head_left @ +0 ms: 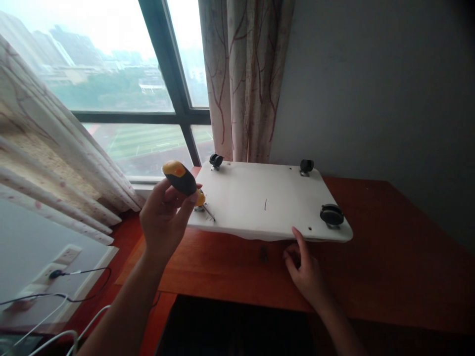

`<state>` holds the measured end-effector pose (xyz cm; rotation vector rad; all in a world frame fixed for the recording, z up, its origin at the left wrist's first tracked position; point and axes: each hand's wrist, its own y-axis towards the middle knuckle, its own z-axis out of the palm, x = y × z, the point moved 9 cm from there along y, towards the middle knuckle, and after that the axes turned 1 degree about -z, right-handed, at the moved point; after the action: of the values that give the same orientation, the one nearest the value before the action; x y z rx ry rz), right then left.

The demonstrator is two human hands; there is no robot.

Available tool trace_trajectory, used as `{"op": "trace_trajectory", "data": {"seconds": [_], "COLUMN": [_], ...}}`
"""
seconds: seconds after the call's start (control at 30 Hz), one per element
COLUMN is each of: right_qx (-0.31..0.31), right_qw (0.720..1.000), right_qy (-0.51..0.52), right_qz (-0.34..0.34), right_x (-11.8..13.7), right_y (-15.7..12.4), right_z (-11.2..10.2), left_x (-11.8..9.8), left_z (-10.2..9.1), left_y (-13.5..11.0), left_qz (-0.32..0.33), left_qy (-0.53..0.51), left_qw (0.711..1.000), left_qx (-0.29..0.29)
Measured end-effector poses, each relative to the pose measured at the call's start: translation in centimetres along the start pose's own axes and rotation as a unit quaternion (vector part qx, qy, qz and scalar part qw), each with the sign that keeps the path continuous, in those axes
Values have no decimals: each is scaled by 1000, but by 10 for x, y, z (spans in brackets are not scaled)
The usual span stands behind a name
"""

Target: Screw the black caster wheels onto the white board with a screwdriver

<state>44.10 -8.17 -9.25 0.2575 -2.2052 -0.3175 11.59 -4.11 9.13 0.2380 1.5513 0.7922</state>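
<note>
A screwdriver (180, 178) at a white board (260, 198) corner, on a desk (389, 257).
The left hand (163, 217) gripped the screwdriver, tip at the near-left corner; the right hand (304, 269), loosely curled and empty, touched the front edge. Steadying the board firmly would likely stop slipping.

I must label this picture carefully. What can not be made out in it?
Head view: the fitting at the near left corner of the board; the left hand and screwdriver cover most of it.
Head view: the small dark thing on the desk; too small to identify.
Head view: whether the right hand holds anything; its curled fingers hide the palm.
</note>
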Motion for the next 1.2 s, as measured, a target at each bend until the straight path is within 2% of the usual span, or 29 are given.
{"op": "trace_trajectory", "data": {"seconds": [0.27, 0.53, 0.8, 1.07, 1.2], "right_qx": [-1, -16, -17, -20, -18], "right_qw": [1000, 1000, 1000, 1000, 1000], "right_qy": [4, 2, -3, -1, 0], "right_qz": [-8, -16, -9, -5, -7], "right_x": [-1, -6, -7, -7, -6], "right_y": [1, 0, -2, -3, -3], "right_z": [0, 1, 2, 2, 1], "left_x": [-1, -3, 16, 22, 17], "left_z": [-1, 3, 5, 11, 19], "left_y": [-1, -4, 16, 25, 29], "left_qz": [-19, -8, -43, -21, -28], "left_qy": [10, -2, 19, 85, 5], "left_qw": [1000, 998, 996, 994, 996], "left_qx": [16, 56, 81, 62, 88]}}
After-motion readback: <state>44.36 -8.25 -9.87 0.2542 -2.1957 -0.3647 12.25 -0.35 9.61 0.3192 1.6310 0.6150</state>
